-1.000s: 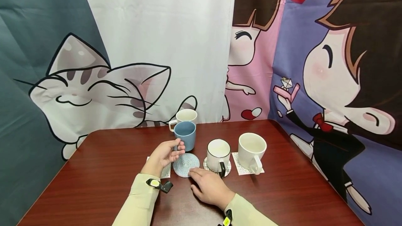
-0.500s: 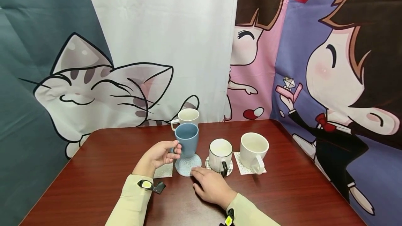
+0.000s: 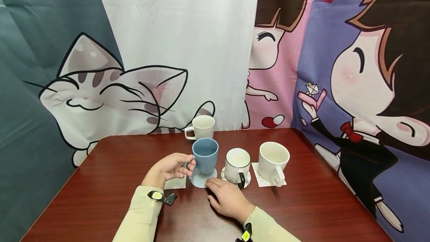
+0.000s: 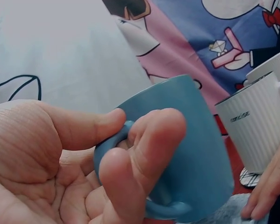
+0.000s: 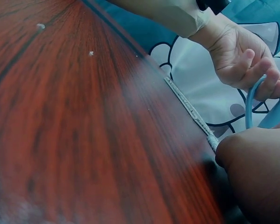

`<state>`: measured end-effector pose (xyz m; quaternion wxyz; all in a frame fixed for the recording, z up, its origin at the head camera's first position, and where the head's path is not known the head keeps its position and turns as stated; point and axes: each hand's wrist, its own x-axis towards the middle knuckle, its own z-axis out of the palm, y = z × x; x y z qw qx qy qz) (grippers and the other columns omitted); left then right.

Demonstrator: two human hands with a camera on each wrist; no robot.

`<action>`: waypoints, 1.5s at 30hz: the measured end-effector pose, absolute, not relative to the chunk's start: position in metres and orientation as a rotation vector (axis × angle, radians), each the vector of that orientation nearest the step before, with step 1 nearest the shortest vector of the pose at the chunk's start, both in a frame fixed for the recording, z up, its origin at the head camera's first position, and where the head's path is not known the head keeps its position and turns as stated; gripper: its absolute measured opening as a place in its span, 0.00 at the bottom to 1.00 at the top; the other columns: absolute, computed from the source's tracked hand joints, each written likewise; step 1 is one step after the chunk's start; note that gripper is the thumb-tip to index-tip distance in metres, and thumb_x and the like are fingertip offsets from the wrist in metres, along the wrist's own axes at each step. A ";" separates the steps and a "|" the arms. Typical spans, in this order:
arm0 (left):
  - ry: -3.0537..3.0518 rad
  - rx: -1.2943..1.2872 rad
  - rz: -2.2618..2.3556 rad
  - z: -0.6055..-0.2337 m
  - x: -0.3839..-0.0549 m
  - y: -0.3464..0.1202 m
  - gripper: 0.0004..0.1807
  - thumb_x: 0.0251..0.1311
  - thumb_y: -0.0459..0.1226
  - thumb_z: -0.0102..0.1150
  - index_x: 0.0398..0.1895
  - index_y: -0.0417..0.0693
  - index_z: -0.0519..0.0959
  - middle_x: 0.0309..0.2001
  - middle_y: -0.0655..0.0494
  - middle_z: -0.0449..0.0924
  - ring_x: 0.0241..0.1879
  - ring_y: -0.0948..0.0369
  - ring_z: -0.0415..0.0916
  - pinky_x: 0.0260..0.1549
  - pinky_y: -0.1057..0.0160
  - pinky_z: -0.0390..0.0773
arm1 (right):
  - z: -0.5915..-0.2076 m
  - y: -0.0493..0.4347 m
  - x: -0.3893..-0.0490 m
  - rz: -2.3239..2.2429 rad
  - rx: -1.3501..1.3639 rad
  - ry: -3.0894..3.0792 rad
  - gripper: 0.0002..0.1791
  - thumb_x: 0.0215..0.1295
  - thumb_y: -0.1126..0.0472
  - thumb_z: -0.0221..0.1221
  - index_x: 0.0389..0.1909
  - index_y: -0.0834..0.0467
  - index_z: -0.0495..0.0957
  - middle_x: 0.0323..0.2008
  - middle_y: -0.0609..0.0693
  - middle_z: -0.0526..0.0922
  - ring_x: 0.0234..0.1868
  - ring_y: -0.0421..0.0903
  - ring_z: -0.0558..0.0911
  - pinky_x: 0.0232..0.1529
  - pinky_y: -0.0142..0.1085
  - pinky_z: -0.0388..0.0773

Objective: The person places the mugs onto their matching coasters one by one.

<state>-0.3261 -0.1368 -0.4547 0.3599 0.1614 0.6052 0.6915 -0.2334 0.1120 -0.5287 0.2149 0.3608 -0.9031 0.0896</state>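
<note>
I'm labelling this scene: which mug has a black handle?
The black-rimmed mug on the checked coaster; the blue mug, rearmost mug and rightmost mug have handles matching their bodies.

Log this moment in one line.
left hand: holds blue mug by handle; right hand: at round coaster edge; blue mug: over coaster, contact unclear

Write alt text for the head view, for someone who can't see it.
The left hand holds a blue mug by its handle at a round coaster, which the right hand touches. At right, a black-handled mug and a white mug sit on coasters; another white mug stands behind the blue one, before a cartoon backdrop.
</note>
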 end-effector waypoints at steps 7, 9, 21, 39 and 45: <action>1.499 0.443 1.748 -0.460 -0.329 -0.148 0.18 0.79 0.38 0.42 0.33 0.48 0.81 0.27 0.59 0.83 0.26 0.66 0.86 0.19 0.75 0.76 | -0.530 0.112 -0.234 0.246 0.990 -2.523 0.22 0.66 0.53 0.62 0.58 0.58 0.81 0.58 0.53 0.83 0.60 0.48 0.81 0.60 0.43 0.77; 1.479 0.445 1.743 -0.462 -0.330 -0.149 0.19 0.80 0.38 0.42 0.33 0.48 0.81 0.27 0.59 0.84 0.27 0.66 0.86 0.20 0.74 0.77 | -0.530 0.113 -0.234 0.248 0.990 -2.523 0.22 0.66 0.53 0.62 0.58 0.58 0.81 0.58 0.52 0.83 0.60 0.48 0.81 0.60 0.43 0.77; 1.372 0.517 1.699 -0.469 -0.331 -0.154 0.21 0.81 0.36 0.36 0.35 0.48 0.82 0.29 0.59 0.84 0.28 0.67 0.86 0.22 0.73 0.79 | -0.530 0.112 -0.233 0.241 0.992 -2.517 0.22 0.66 0.53 0.62 0.58 0.58 0.81 0.57 0.52 0.83 0.60 0.47 0.81 0.60 0.42 0.77; 2.073 0.347 1.741 -0.459 -0.330 -0.146 0.36 0.76 0.62 0.34 0.73 0.46 0.60 0.68 0.32 0.67 0.61 0.38 0.73 0.56 0.39 0.74 | -0.531 0.091 -0.230 0.947 0.452 -2.479 0.29 0.62 0.59 0.64 0.63 0.62 0.70 0.56 0.57 0.77 0.53 0.51 0.81 0.54 0.48 0.78; 1.775 0.562 2.025 -0.473 -0.335 -0.131 0.40 0.75 0.65 0.20 0.81 0.55 0.51 0.75 0.40 0.57 0.65 0.43 0.67 0.52 0.51 0.72 | -0.531 0.078 -0.235 1.157 0.321 -2.410 0.34 0.63 0.62 0.64 0.69 0.63 0.64 0.61 0.60 0.73 0.58 0.55 0.81 0.57 0.50 0.77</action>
